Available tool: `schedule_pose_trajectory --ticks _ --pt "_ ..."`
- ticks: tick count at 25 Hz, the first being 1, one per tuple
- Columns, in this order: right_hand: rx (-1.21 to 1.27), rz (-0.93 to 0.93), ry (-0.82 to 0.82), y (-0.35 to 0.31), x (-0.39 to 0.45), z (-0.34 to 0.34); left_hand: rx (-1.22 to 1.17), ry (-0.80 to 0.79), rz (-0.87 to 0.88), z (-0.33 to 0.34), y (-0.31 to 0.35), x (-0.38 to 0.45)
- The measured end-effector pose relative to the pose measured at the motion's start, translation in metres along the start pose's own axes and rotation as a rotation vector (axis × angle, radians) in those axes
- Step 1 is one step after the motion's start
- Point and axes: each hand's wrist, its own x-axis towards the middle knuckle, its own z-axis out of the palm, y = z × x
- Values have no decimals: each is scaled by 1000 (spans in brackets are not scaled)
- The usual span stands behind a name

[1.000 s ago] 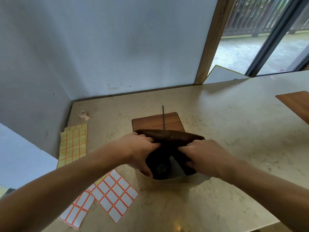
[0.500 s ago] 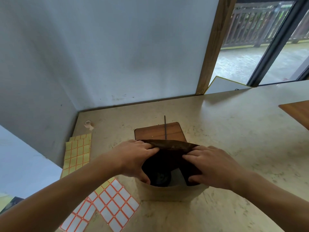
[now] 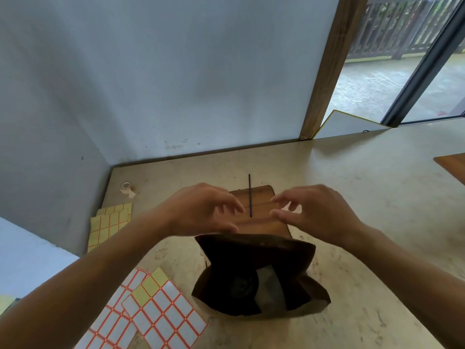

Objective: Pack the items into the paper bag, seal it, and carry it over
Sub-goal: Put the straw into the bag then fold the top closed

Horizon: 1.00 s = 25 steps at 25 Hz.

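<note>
Brown paper bag (image 3: pixel 259 250) upright on beige counter (image 3: pixel 364 187), mouth open, dark round item (image 3: pixel 241 285) and pale item (image 3: pixel 270 285) inside. Left hand (image 3: pixel 203 210) and right hand (image 3: pixel 312 212) raised above and behind bag, fingers loosely spread and slightly curled, holding nothing, apart from each other. Behind bag: wooden board (image 3: pixel 261 222) with thin black stick (image 3: pixel 249 195) across it. To left: label sheets (image 3: pixel 161 318), yellow sheets (image 3: pixel 108 225), tape roll (image 3: pixel 125 187). Half a second earlier, both hands gripping bag's top edge; now released and lifted clear.
</note>
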Motion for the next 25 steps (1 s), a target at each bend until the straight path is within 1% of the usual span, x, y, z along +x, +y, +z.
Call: schedule_pose_trajectory --ticks 3,8,14,16,20,23,25 --pt "-29 115 0 28 31 20 -40 15 -39 11 -32 34" --pt "-86 263 -149 76 75 81 52 -5 -159 55 -97 98" --pt "-86 432 -258 117 117 165 113 11 -223 117 -163 163" --pt "-80 460 -267 121 128 190 158 -16 -216 136 -176 181" --pt "-141 484 -259 120 144 235 238 -60 -133 163 -190 215" --pt "-165 490 -277 119 146 255 245 -126 -67 177 -197 232" --pt "-175 479 -262 120 145 261 269 -138 -44 182 -202 235"
